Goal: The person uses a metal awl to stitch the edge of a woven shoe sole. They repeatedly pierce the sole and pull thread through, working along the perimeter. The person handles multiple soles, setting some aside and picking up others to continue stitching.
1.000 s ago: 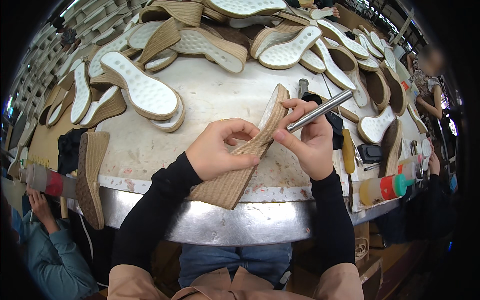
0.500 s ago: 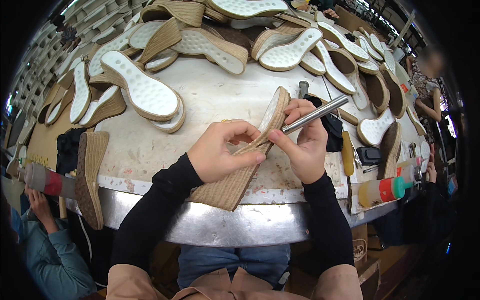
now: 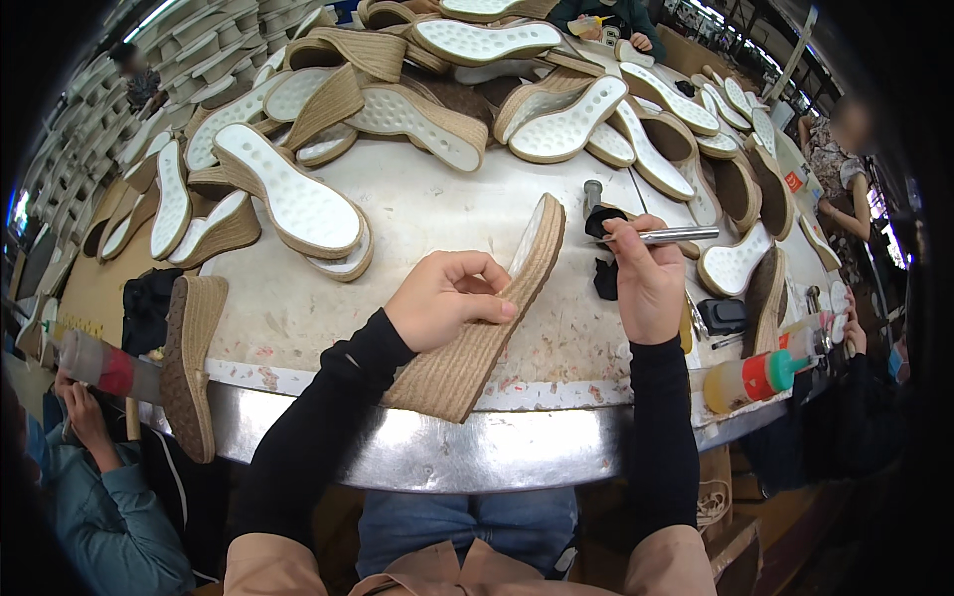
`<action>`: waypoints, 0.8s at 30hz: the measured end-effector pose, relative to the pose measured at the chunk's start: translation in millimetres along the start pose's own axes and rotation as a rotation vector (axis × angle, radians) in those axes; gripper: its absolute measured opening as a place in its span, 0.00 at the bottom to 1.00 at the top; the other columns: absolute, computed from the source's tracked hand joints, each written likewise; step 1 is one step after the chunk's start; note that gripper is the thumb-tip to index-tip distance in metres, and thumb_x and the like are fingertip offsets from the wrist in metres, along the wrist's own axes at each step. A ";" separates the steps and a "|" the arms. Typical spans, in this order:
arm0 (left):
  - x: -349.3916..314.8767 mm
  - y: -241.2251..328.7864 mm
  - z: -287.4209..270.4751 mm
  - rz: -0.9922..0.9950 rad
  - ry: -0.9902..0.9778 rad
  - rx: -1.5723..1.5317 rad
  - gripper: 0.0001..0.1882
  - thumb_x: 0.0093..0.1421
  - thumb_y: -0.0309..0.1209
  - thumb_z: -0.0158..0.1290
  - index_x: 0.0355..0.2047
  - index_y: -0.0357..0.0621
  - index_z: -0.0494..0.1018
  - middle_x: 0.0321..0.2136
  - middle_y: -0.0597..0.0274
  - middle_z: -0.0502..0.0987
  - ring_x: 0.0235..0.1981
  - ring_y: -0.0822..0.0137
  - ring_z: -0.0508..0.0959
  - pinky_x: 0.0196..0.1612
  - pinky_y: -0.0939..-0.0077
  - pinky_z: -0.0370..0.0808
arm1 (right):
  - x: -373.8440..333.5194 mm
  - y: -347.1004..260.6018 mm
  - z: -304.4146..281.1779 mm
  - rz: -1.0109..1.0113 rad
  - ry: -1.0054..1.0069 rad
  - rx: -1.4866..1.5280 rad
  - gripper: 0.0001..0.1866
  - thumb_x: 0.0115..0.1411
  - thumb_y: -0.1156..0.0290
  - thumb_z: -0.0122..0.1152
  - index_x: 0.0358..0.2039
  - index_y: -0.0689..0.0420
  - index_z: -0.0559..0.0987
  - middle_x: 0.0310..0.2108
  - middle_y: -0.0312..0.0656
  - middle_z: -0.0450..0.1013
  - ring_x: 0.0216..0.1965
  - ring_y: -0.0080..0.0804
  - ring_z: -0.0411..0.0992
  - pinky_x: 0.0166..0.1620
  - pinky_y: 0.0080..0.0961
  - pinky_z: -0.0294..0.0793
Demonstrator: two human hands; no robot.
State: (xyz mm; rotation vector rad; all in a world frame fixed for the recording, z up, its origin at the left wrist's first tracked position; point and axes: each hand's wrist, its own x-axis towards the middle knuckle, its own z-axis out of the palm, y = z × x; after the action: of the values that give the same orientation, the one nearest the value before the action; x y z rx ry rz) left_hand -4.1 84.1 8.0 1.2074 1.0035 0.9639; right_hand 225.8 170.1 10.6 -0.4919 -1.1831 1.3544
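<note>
A wedge shoe sole (image 3: 444, 379) with braided tan rope sides and a white top stands tilted near the table's front edge. My left hand (image 3: 447, 298) is closed round its upper edge, thumb on the woven side, fingers over the white face. To the right of it, my right hand (image 3: 648, 283) pinches a silver metal rod-shaped tool (image 3: 686, 235), held level and apart from the sole. A thin end of the tool points left out of my fingers. Behind that hand lie a hammer (image 3: 593, 195) and a black cloth (image 3: 605, 280), partly covered.
Many wedge soles (image 3: 288, 194) are heaped across the table's far side. A single sole (image 3: 189, 368) leans at the left front edge. On the right are a glue bottle (image 3: 750, 380) with a green cap and a black box (image 3: 722, 316). Co-workers sit left, right and beyond.
My right hand has drawn the metal tool away from the sole, to the right, and the tool has turned level. My left hand keeps hold of the sole. The view has shifted slightly.
</note>
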 end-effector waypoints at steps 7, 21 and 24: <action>-8.5 0.4 -8.2 0.010 -0.100 -0.006 0.16 0.59 0.31 0.55 0.46 0.36 0.70 0.43 0.60 0.75 0.42 0.75 0.75 0.46 0.81 0.71 | 1.9 14.0 -9.5 0.090 0.035 0.026 0.04 0.60 0.75 0.58 0.35 0.58 0.73 0.33 0.39 0.75 0.34 0.24 0.70 0.42 0.20 0.68; -60.3 -3.2 -21.7 0.216 0.234 -0.104 0.19 0.61 0.29 0.53 0.51 0.36 0.67 0.46 0.56 0.73 0.47 0.68 0.74 0.51 0.77 0.69 | 8.8 37.7 -25.4 0.143 0.191 -0.011 0.09 0.54 0.78 0.64 0.34 0.60 0.73 0.29 0.37 0.73 0.30 0.22 0.71 0.36 0.17 0.67; -82.3 -15.0 -10.6 0.252 0.326 -0.128 0.25 0.56 0.25 0.57 0.53 0.37 0.63 0.49 0.55 0.71 0.50 0.66 0.72 0.54 0.74 0.68 | 8.5 36.0 -29.0 0.156 0.191 -0.008 0.09 0.54 0.77 0.64 0.34 0.60 0.74 0.28 0.37 0.73 0.30 0.22 0.71 0.36 0.17 0.67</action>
State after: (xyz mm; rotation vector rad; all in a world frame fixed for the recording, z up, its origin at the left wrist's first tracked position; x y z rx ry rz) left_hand -36.3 6.6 -0.3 1.1078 1.0390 1.4371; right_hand 231.6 196.0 -28.2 -0.7151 -1.0103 1.4016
